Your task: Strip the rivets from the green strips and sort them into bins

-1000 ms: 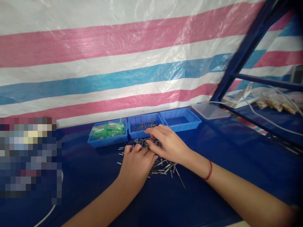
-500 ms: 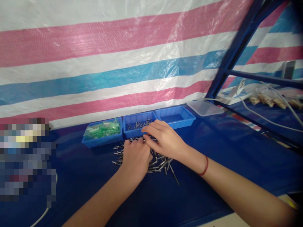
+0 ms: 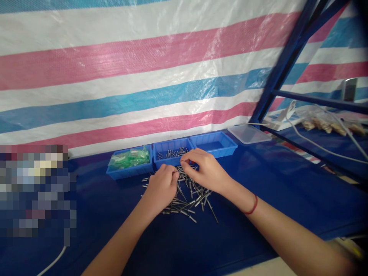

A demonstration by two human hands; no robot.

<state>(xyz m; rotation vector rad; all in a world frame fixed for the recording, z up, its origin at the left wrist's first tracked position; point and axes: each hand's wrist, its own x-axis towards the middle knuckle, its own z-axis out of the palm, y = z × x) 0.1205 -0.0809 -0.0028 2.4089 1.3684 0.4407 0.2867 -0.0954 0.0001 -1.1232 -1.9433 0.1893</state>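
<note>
A loose pile of metal blind rivets [image 3: 184, 209] lies on the dark blue tabletop, partly covered by my hands. My left hand [image 3: 162, 188] is over the left side of the pile, its fingers curled and thumb pressed against them. Beyond the pile's right part, my right hand [image 3: 205, 168] is closed in a pinch at the front edge of the middle blue bin [image 3: 158, 164]. Whatever either hand holds is too small or hidden to make out. More small metal pieces [image 3: 172, 153] lie inside that middle bin. A narrow gap separates the two hands.
Left of it, a blue bin [image 3: 115, 175] holds green plastic packets [image 3: 130, 158]. A third blue bin [image 3: 230, 148] adjoins on the right, near a clear plastic lid [image 3: 248, 134]. A blue metal frame [image 3: 266, 100] rises at the right; a white cable [image 3: 53, 262] lies front left.
My hands have moved apart: they touched before, and a gap now shows between them. More rivets are visible between and below them. The camera view has shifted slightly.
</note>
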